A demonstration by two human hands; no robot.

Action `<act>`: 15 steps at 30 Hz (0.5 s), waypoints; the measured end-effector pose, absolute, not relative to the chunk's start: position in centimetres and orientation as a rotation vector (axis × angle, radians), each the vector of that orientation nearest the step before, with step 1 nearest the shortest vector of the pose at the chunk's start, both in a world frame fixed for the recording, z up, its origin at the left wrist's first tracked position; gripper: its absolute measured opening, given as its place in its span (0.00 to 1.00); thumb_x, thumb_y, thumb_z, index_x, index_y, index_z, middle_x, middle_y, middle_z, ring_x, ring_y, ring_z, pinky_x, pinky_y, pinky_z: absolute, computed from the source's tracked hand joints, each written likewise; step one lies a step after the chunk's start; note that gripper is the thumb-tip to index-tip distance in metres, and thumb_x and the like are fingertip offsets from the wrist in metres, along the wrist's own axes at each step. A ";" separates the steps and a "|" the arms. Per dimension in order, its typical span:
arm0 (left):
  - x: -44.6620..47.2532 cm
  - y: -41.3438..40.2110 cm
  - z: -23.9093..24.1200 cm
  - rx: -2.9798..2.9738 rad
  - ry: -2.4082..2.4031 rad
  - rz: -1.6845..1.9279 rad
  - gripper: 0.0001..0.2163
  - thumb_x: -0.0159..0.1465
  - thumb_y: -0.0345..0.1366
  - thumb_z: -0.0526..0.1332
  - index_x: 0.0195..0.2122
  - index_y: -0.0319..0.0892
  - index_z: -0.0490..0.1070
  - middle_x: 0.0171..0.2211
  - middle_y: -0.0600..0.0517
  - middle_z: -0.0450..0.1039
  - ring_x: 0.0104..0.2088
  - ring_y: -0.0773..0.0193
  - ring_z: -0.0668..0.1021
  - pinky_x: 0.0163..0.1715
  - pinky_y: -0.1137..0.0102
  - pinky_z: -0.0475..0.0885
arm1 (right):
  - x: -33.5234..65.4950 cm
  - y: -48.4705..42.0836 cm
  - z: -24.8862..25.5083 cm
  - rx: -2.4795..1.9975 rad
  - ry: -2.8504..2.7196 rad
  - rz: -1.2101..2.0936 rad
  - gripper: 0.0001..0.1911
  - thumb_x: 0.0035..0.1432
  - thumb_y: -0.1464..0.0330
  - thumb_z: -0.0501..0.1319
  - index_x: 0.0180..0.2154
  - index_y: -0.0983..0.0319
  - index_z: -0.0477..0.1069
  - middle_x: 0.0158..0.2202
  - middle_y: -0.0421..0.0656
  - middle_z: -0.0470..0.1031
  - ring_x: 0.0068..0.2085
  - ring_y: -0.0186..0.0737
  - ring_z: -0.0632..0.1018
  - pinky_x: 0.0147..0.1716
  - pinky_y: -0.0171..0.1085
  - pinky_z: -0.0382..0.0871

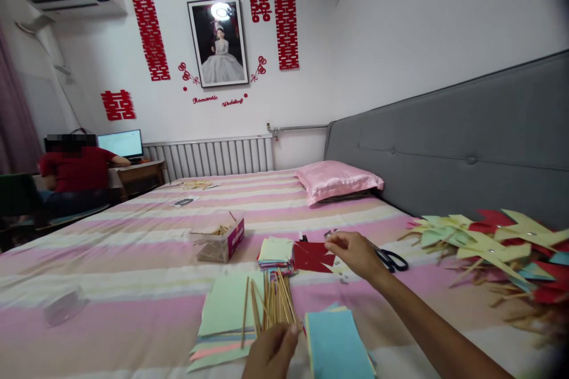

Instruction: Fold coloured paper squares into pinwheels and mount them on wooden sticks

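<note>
My left hand (272, 350) is closed at the lower ends of a bundle of thin wooden sticks (280, 299). Whether it grips a stick is hidden behind the fingers. A stack of pale green and coloured paper (224, 305) lies to its left, and a stack of blue and yellow paper (338, 340) to its right. Thumb and fingers pinched, my right hand (355, 253) is over the edge of a red paper piece (313, 256); anything in its fingertips is too small to make out. Tiny pale bits (342, 275) lie below it. Black-handled scissors (393, 259) rest behind its wrist.
Small paper squares (275, 253) sit beside a clear box of sticks (217, 241). Finished paper pinwheels (493, 249) pile up at the right. A clear plastic lid (64, 307) lies left. Beyond are a pink pillow (338, 180) and a person in red (75, 169) at a desk.
</note>
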State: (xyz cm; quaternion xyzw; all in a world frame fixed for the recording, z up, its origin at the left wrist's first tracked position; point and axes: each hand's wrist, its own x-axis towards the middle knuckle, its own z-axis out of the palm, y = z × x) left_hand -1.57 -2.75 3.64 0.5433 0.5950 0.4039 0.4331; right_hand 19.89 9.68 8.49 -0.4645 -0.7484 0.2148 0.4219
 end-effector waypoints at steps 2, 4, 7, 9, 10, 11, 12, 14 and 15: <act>-0.7 0.1 3.9 1.130 1.390 1.065 0.24 0.52 0.55 0.54 0.31 0.35 0.74 0.30 0.44 0.76 0.32 0.56 0.76 0.33 0.67 0.67 | 19.5 10.8 8.8 -1.110 -1.838 0.577 0.09 0.57 0.66 0.57 0.31 0.65 0.71 0.29 0.40 0.76 0.32 0.36 0.77 0.35 0.40 0.70; 0.2 2.7 3.6 0.920 1.304 1.107 0.28 0.54 0.57 0.50 0.36 0.33 0.72 0.33 0.41 0.76 0.31 0.58 0.77 0.34 0.66 0.67 | 19.1 11.7 9.1 -1.045 -1.814 0.611 0.09 0.56 0.66 0.57 0.31 0.65 0.72 0.29 0.41 0.77 0.33 0.37 0.77 0.35 0.39 0.70; 0.9 5.5 2.5 0.691 1.111 1.196 0.29 0.57 0.55 0.45 0.42 0.33 0.69 0.36 0.40 0.76 0.33 0.60 0.78 0.38 0.67 0.67 | 18.5 12.3 9.1 -0.941 -1.840 0.664 0.09 0.54 0.66 0.58 0.30 0.63 0.74 0.30 0.43 0.78 0.33 0.39 0.77 0.35 0.36 0.69; 1.0 6.4 1.5 0.510 0.905 1.265 0.26 0.59 0.52 0.47 0.41 0.33 0.70 0.34 0.41 0.77 0.32 0.60 0.78 0.38 0.68 0.67 | 18.3 12.2 8.3 -0.871 -1.902 0.710 0.07 0.51 0.66 0.61 0.28 0.61 0.75 0.33 0.43 0.78 0.38 0.41 0.76 0.40 0.37 0.68; 1.0 6.7 0.9 0.424 0.802 1.286 0.25 0.59 0.51 0.48 0.39 0.33 0.71 0.33 0.41 0.78 0.31 0.59 0.78 0.37 0.68 0.67 | 18.2 12.2 7.7 -0.846 -1.935 0.737 0.05 0.50 0.66 0.62 0.27 0.60 0.76 0.35 0.42 0.78 0.39 0.41 0.76 0.41 0.37 0.67; 0.9 6.8 0.4 0.351 0.713 1.297 0.24 0.59 0.50 0.49 0.37 0.33 0.72 0.31 0.40 0.78 0.31 0.58 0.79 0.36 0.67 0.68 | 18.2 12.1 7.1 -0.826 -1.964 0.765 0.04 0.49 0.67 0.63 0.27 0.59 0.77 0.36 0.43 0.77 0.39 0.41 0.76 0.42 0.37 0.67; 0.9 6.8 0.0 0.305 0.643 1.298 0.24 0.59 0.51 0.49 0.36 0.33 0.73 0.31 0.39 0.79 0.31 0.56 0.79 0.34 0.66 0.68 | 18.3 12.0 6.4 -0.812 -1.997 0.794 0.04 0.49 0.68 0.63 0.27 0.59 0.77 0.38 0.43 0.77 0.40 0.41 0.76 0.42 0.38 0.67; 0.9 6.7 -0.6 0.275 0.523 1.323 0.25 0.59 0.51 0.49 0.39 0.33 0.73 0.32 0.39 0.79 0.32 0.54 0.79 0.34 0.65 0.68 | 18.4 12.0 5.2 -0.796 -2.104 0.825 0.03 0.48 0.68 0.64 0.27 0.58 0.77 0.38 0.44 0.76 0.41 0.42 0.75 0.42 0.38 0.66; 1.0 6.6 -0.8 0.260 0.463 1.339 0.25 0.59 0.51 0.48 0.42 0.34 0.72 0.34 0.40 0.78 0.34 0.54 0.78 0.36 0.65 0.68 | 18.5 11.9 4.8 -0.797 -2.164 0.828 0.03 0.48 0.69 0.64 0.27 0.58 0.78 0.39 0.44 0.75 0.41 0.42 0.75 0.42 0.38 0.66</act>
